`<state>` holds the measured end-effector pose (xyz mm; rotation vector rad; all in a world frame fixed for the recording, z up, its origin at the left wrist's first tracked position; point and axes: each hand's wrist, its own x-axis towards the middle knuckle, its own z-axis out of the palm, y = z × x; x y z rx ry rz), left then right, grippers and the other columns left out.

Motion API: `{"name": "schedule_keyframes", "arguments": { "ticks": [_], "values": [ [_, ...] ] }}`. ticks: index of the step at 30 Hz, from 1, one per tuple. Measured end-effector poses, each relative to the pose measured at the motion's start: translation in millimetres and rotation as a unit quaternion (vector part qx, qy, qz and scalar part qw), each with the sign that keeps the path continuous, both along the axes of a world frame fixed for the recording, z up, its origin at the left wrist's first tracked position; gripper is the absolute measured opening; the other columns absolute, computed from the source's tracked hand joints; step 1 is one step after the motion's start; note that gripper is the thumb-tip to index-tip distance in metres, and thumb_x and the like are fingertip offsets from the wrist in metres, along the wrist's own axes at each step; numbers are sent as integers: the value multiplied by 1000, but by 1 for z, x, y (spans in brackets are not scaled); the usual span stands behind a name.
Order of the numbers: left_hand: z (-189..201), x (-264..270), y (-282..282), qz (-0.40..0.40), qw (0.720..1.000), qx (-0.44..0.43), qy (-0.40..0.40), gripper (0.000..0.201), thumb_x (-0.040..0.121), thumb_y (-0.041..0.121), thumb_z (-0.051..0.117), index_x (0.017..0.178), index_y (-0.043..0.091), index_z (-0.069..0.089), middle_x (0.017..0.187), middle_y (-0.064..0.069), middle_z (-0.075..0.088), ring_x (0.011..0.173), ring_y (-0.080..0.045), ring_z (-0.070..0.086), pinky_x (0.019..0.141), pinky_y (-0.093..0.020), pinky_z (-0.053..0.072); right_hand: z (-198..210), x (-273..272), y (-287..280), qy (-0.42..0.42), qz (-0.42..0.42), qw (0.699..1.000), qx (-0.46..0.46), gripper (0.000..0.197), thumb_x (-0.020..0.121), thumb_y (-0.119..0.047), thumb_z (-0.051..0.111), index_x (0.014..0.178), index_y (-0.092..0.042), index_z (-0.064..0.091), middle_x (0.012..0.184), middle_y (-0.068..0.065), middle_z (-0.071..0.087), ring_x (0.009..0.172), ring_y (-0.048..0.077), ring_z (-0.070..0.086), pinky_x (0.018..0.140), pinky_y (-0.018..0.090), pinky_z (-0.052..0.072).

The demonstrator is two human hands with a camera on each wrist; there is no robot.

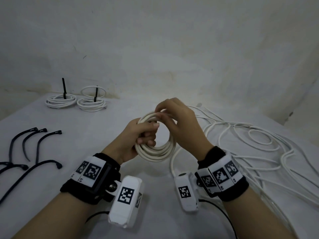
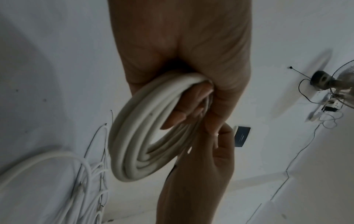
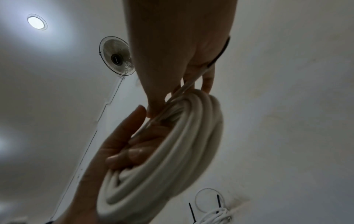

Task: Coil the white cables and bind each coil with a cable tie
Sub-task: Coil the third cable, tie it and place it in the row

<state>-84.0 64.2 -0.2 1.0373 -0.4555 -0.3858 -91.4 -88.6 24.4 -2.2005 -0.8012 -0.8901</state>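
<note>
Left hand fingers curled through thick white cable coil, held mid-frame above table, right hand pinching coil's top strand, loose white cables right, two tied coils upper left, black cable ties left edge.

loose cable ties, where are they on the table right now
In the head view the loose cable ties lie on the table's left side, left of the left hand and nearer than the two bound coils.
</note>
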Motion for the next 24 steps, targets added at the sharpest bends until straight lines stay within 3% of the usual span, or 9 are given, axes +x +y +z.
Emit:
{"name": "schedule_keyframes", "arguments": {
  "ticks": [2, 5, 9, 12, 15, 18, 21, 24],
  "values": [
    [1, 1, 3, -11, 1000, -18, 23, 14, 78, 17, 53, 71, 12, 42, 48, 5, 30, 29, 0, 24, 39, -15, 35, -6, 3, -1, -11, 13, 1000, 0, 20, 94, -10, 54, 108, -8, 68, 90, 3, 64, 80, 10, 58, 73, 19, 46],
    [2, 1, 4, -11, 999, -26, 37, 25, 84, 27, 55, 69, 11, 43, 46, 6, 30, 28, 0, 24, 39, -15, 36, -11, 4, -2, 28, 36, 999, 8, 34, 97, -17, 51, 129, -12, 58, 93, 2, 63, 79, 2, 54, 76, 18, 46],
    [5, 1, 6, 24, 997, -45, 55, 33, 82, 39, 51, 67, 10, 49, 44, 6, 30, 27, -2, 26, 39, -15, 38, -13, 5, 4, 62, 29, 997, -30, 53, 91, -22, 59, 141, -16, 42, 97, -7, 53, 85, -11, 49, 80, 4, 36],
    [7, 1, 7, 36, 998, -26, 36, 35, 82, 42, 49, 66, 10, 49, 46, 6, 30, 30, -2, 27, 42, -17, 41, -11, 8, 8, 43, 5, 999, -22, 47, 90, -12, 57, 136, -13, 49, 92, -2, 56, 75, -9, 50, 74, 3, 36],
    [9, 3, 9, 96, 994, 53, 0, 33, 84, 37, 55, 72, 6, 52, 45, 3, 36, 37, -10, 41, 50, -25, 49, -9, 10, 9, 66, -19, 998, -4, 35, 93, -7, 55, 128, -9, 56, 93, 0, 63, 62, -4, 51, 69, 4, 39],
    [6, 12, 17, 193, 961, 175, -91, 14, 87, 15, 63, 91, 1, 60, 56, -5, 57, 46, -20, 58, 58, -33, 51, -15, 11, 11, 100, -41, 994, 9, 22, 96, -11, 52, 117, -11, 58, 73, -7, 59, 53, 10, 59, 58, 11, 44],
    [2, 16, 24, 222, 935, 219, -167, 33, 86, 8, 66, 115, 16, 53, 81, -11, 67, 57, -28, 67, 60, -35, 56, -23, 12, 11, 144, -51, 988, 30, 13, 97, -17, 49, 107, -15, 57, 69, 1, 61, 49, 12, 61, 49, 16, 45],
    [2, 13, 23, 246, 900, 256, -254, 24, 90, 14, 62, 113, 18, 59, 89, -5, 67, 57, -24, 68, 59, -25, 55, -26, 12, 10, 149, -59, 987, 33, 11, 98, -19, 48, 103, -15, 56, 73, 6, 63, 49, 13, 61, 47, 21, 46]
  ]
}}
